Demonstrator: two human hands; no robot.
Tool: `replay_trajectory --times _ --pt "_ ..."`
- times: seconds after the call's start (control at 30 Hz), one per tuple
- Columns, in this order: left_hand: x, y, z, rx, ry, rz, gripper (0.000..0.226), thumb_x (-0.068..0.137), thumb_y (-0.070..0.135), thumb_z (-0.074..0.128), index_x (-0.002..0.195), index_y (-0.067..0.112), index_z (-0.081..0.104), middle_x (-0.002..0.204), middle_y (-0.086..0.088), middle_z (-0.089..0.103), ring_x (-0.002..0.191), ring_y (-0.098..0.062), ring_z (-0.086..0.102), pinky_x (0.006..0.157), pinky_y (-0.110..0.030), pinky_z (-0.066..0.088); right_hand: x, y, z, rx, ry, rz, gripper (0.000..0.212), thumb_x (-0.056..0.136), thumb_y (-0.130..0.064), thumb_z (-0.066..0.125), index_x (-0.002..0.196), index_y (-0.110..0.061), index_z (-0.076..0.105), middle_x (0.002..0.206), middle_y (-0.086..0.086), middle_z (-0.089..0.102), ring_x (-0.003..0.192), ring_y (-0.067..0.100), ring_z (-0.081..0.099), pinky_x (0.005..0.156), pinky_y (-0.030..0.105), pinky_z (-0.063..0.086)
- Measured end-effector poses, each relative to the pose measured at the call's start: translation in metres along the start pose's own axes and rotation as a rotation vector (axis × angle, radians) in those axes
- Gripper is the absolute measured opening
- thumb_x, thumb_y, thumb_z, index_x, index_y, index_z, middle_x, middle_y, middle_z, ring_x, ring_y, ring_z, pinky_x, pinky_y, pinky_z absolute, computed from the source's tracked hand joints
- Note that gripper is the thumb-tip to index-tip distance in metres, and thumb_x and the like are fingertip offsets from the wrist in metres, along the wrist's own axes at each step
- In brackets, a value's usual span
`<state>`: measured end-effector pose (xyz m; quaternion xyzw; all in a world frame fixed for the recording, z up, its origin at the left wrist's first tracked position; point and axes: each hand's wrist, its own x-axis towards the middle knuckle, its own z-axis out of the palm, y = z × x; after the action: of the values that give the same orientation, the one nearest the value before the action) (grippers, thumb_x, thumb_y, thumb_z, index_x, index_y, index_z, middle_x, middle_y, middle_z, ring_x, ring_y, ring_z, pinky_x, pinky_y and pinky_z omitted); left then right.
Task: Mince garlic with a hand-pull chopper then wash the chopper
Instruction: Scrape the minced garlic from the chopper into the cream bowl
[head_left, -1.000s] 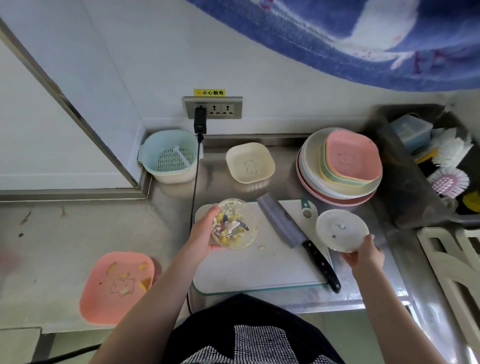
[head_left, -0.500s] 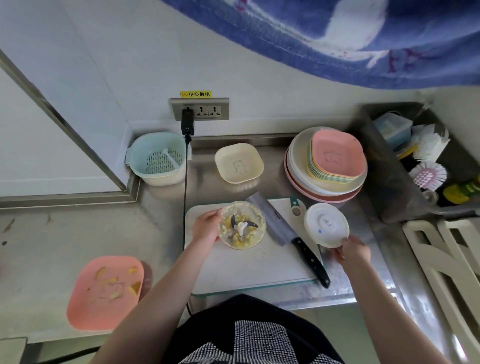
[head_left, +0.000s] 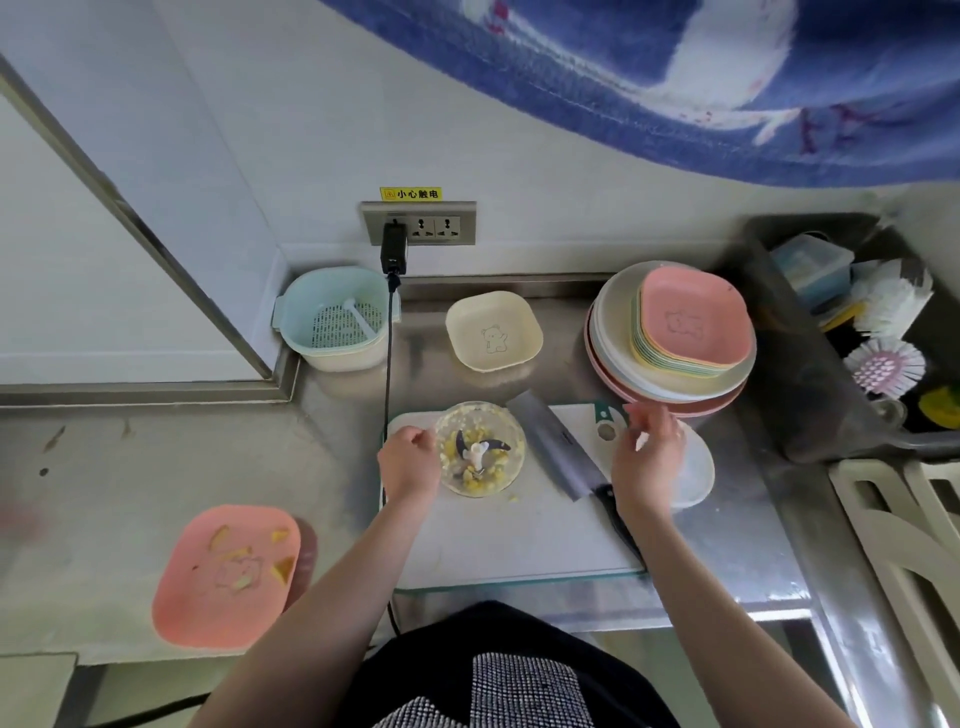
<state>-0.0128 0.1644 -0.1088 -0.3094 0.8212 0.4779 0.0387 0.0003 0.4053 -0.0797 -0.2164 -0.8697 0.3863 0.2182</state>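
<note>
The clear chopper bowl (head_left: 480, 415) stands on the white cutting board (head_left: 519, 535), lid off. Its white blade post and dark blades show among yellow minced garlic. My left hand (head_left: 410, 460) grips the bowl's left rim with curled fingers. The chopper's white round lid (head_left: 693, 467) lies flat at the board's right edge, partly on the steel counter. My right hand (head_left: 649, 452) hovers over the lid's left part with loose, spread fingers and holds nothing.
A cleaver (head_left: 561, 447) lies diagonally on the board between my hands. A pink dish (head_left: 228, 571) with garlic scraps sits front left. Behind are a cream dish (head_left: 493, 332), a plate stack (head_left: 675, 338) and a strainer basket (head_left: 335, 322). A black cable (head_left: 388, 364) runs down beside the bowl. The sink (head_left: 810, 405) with brushes is right.
My right hand has laid the lid down to the right of the board and let go of it. My left hand keeps its hold on the bowl.
</note>
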Motion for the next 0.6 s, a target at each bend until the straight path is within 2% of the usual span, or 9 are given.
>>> replay_trajectory --times 0.1,0.2,0.27,0.4,0.5,0.6 --pt "0.009 -0.002 -0.013 -0.046 0.086 -0.067 0.023 0.093 0.015 0.052 0.096 -0.001 0.069 0.090 -0.021 0.070 0.083 -0.037 0.067 0.074 -0.046 0.056 0.002 -0.021 0.028 0.019 -0.326 -0.072 0.027 0.084 0.005 0.048 0.103 -0.009 0.061 0.101 0.006 0.061 0.096 0.026 0.054 0.081 0.034 0.042" --pt "0.015 -0.001 -0.028 -0.001 0.137 -0.097 0.026 0.096 0.016 0.050 0.105 -0.001 0.068 0.096 -0.021 0.069 0.089 -0.038 0.065 0.076 -0.035 0.052 0.006 -0.033 0.054 -0.139 -0.619 -0.133 0.040 0.087 -0.003 0.044 0.122 -0.021 0.052 0.117 0.007 0.054 0.097 0.025 0.055 0.079 0.033 0.045" --pt "0.022 -0.005 -0.034 0.013 0.156 -0.105 0.027 0.095 0.019 0.050 0.105 0.001 0.068 0.098 -0.020 0.070 0.089 -0.038 0.065 0.079 -0.039 0.054 0.012 -0.038 0.069 -0.232 -0.781 -0.152 0.050 0.090 -0.005 0.041 0.134 -0.028 0.042 0.128 0.009 0.047 0.099 0.025 0.056 0.081 0.034 0.047" --pt "0.027 -0.010 -0.041 0.005 0.186 -0.132 0.025 0.093 0.019 0.052 0.099 0.002 0.069 0.095 -0.019 0.070 0.086 -0.037 0.066 0.075 -0.048 0.057 0.030 -0.042 0.096 -0.349 -0.889 -0.219 0.056 0.095 -0.012 0.042 0.147 -0.027 0.026 0.146 0.006 0.042 0.123 0.027 0.051 0.100 0.042 0.045" --pt "0.029 -0.013 -0.044 -0.025 0.219 -0.158 0.024 0.093 0.018 0.052 0.098 0.002 0.069 0.094 -0.019 0.069 0.087 -0.037 0.065 0.073 -0.049 0.057 0.042 -0.050 0.110 -0.428 -0.956 -0.285 0.065 0.093 -0.007 0.039 0.151 -0.027 0.016 0.158 -0.003 0.021 0.133 0.027 0.041 0.107 0.042 0.038" --pt "0.037 -0.018 -0.049 -0.091 0.197 -0.238 0.020 0.092 0.014 0.050 0.096 0.001 0.065 0.095 -0.020 0.067 0.088 -0.038 0.066 0.072 -0.052 0.057 0.051 -0.057 0.126 -0.516 -1.046 -0.282 0.072 0.091 -0.008 0.039 0.152 -0.028 0.006 0.160 -0.008 0.005 0.137 0.028 0.033 0.109 0.046 0.034"
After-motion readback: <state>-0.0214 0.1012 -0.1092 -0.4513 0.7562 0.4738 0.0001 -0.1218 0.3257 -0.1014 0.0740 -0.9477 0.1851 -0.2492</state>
